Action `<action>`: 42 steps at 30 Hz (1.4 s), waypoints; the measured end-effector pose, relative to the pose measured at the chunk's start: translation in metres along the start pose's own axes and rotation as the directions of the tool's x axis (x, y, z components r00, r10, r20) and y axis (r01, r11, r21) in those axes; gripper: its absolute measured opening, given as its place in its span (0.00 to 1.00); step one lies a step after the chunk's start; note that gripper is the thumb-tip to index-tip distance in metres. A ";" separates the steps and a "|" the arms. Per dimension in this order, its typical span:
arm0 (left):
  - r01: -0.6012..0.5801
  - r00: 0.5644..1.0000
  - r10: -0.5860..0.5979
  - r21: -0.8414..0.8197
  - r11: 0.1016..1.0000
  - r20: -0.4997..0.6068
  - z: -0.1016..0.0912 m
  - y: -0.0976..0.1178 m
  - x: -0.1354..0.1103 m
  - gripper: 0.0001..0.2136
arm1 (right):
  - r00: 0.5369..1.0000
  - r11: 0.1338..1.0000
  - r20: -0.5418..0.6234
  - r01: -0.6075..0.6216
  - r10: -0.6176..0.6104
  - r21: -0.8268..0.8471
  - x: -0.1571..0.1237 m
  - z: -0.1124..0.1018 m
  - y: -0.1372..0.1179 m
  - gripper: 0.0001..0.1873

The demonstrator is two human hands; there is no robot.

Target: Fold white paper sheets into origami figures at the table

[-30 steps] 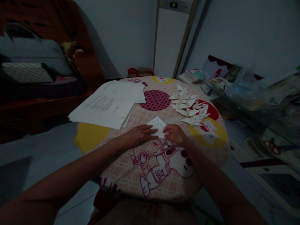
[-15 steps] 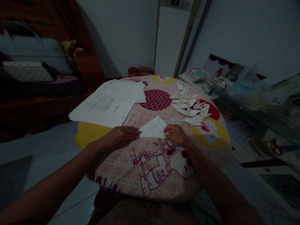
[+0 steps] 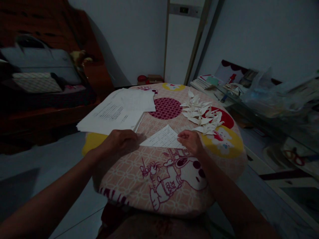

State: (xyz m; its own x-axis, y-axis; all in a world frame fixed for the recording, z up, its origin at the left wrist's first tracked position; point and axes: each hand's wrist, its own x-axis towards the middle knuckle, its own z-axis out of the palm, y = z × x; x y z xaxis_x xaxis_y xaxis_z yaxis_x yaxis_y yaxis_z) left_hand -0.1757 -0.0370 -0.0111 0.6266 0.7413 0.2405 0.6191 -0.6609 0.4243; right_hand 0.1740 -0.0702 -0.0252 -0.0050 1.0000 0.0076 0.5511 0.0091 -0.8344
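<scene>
A sheet of lined, written paper folded into a triangle [image 3: 163,138] lies on the cloth-covered round table, its peak pointing away from me. My right hand [image 3: 191,142] has its thumb and fingers pinched at the right side of this folded paper. Just beyond the paper's left corner is my left hand [image 3: 121,140], lifted off it, fingers curled together and nothing visible in them. Several folded white paper cranes [image 3: 204,114] sit in a cluster beyond my right hand. A stack of printed paper sheets [image 3: 109,114] lies beyond my left hand.
A patterned pink tablecloth [image 3: 139,176] covers the round table. To the right stands a glass-topped table [image 3: 239,103] with plastic bags [image 3: 269,96], books and papers. On the left is a wooden bench [image 3: 97,74] holding a grey bag [image 3: 47,63].
My left hand has moved left off the folded paper, and its fingers have curled. The paper's left corner now shows. My right hand remains at the right side.
</scene>
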 end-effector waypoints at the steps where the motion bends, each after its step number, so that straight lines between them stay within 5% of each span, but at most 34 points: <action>1: 0.044 0.999 -0.045 -0.021 0.999 -0.022 0.001 0.005 0.010 0.16 | 0.996 0.998 -0.067 0.054 -0.055 -0.016 0.001 -0.001 0.001 0.09; 4: 0.098 0.995 -0.099 -0.078 0.992 -0.004 0.013 0.025 0.044 0.23 | 0.972 0.978 -0.139 0.175 -0.190 -0.110 0.005 -0.003 0.005 0.13; 9: 0.142 0.978 -0.148 0.048 0.989 0.147 0.048 0.052 0.088 0.34 | 0.977 0.973 -0.069 0.193 -0.203 -0.128 0.006 0.002 0.012 0.17; 15: 0.158 0.986 -0.160 0.031 0.987 0.048 0.074 0.055 0.087 0.37 | 0.970 0.973 -0.078 0.231 -0.232 -0.018 0.004 0.004 0.013 0.15; 23: 0.059 0.993 -0.073 -0.138 0.989 -0.091 0.074 0.056 0.084 0.37 | 0.957 0.951 -0.130 0.277 -0.260 0.136 0.001 0.007 0.004 0.16; 26: 0.065 0.983 -0.096 -0.194 0.979 -0.156 0.069 0.058 0.086 0.29 | 0.956 0.941 -0.171 0.272 -0.240 0.199 0.000 0.009 0.000 0.14; 29: 0.101 0.977 -0.151 -0.300 0.949 -0.149 0.063 0.059 0.086 0.11 | 0.968 0.937 -0.144 0.239 -0.208 0.256 -0.001 0.004 -0.003 0.15; 32: 0.154 0.961 -0.253 -0.546 0.823 -0.110 0.057 0.058 0.086 0.12 | 0.989 0.925 -0.009 0.142 -0.149 0.352 -0.001 -0.008 0.000 0.18; 36: 0.107 0.896 -0.433 -0.899 0.424 -0.098 0.050 0.060 0.088 0.17 | 0.992 0.847 0.028 0.090 -0.122 0.524 0.001 -0.024 0.007 0.14; 39: 0.050 0.861 -0.506 -0.980 0.195 -0.057 0.050 0.065 0.090 0.20 | 0.990 0.794 0.037 0.089 -0.139 0.602 0.001 -0.023 0.006 0.13; 42: 0.050 0.855 -0.519 -0.992 0.112 -0.016 0.053 0.067 0.091 0.19 | 0.992 0.770 0.052 0.055 -0.113 0.636 0.000 -0.013 -0.002 0.14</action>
State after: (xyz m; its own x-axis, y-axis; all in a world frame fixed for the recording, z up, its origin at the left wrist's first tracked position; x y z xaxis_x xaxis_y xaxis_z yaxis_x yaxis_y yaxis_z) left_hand -0.0522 -0.0196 -0.0066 0.2069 0.9784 -0.0011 -0.3692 0.0791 0.9260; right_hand 0.1836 -0.0707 -0.0158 -0.1109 0.9911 0.0735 -0.1065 0.0617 -0.9924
